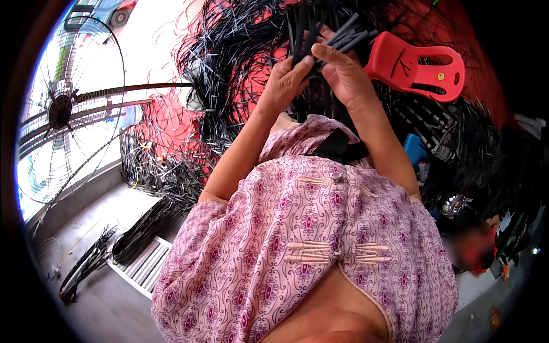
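A bunch of short black strips (349, 39), flat or tube-like, is held up at the top centre. My left hand (284, 82) is closed round its near left part, with the thumb on top. My right hand (347, 77) grips the bunch from the right, thumb raised along it and fingers partly hidden behind. More dark upright strips (298, 26) stand just beyond the left hand; I cannot tell whether they belong to the held bunch. Beneath both hands lie further black strips, partly covered by my arms.
A tangled heap of black strips (220, 63) spreads over a red sheet (171, 123) on the left. At right stands a small red plastic chair (394, 60). A wire-caged fan (60, 111) is far left. Bundled black strips (143, 228) lie by a white slatted rack (150, 268).
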